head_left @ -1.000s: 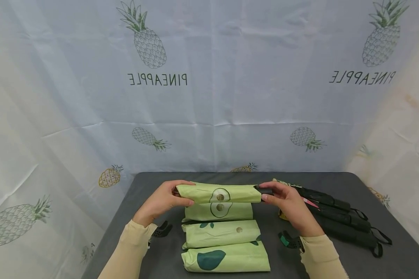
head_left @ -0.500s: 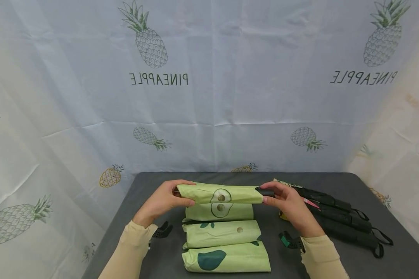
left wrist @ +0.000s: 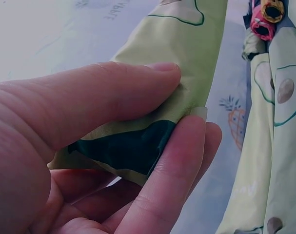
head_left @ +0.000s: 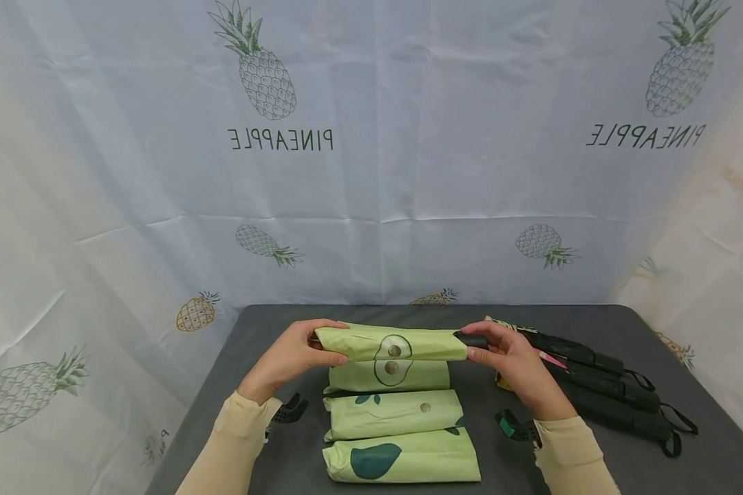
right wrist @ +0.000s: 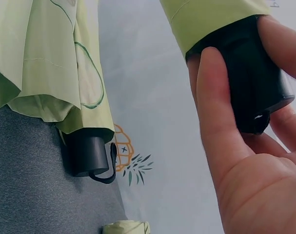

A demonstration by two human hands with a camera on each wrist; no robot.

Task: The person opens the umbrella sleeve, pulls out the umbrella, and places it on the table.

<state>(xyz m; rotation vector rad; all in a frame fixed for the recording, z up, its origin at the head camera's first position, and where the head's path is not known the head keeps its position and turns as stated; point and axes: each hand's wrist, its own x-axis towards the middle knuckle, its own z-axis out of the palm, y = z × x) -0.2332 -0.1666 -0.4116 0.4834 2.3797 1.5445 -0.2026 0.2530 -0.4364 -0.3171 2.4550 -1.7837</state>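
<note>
A folded light-green umbrella (head_left: 356, 344) with an avocado print lies crosswise between my two hands, above the far end of a row of similar ones. My left hand (head_left: 294, 354) pinches its left end; in the left wrist view the thumb presses the fabric (left wrist: 187, 53) from above, with fingers beneath. At the other end, my right hand (head_left: 510, 354) grips the black handle (right wrist: 252, 73), fingers and thumb around it. Below the held umbrella lie several avocado-print umbrellas (head_left: 396, 416) side by side. One shows a black handle with a strap (right wrist: 89, 153) in the right wrist view.
Dark folded umbrellas (head_left: 619, 409) with wrist straps lie in a slanted pile at the right of the dark grey table (head_left: 272, 467). Pink and yellow rolled ends (left wrist: 262, 22) show in the left wrist view. A pineapple-print curtain (head_left: 402, 172) hangs behind.
</note>
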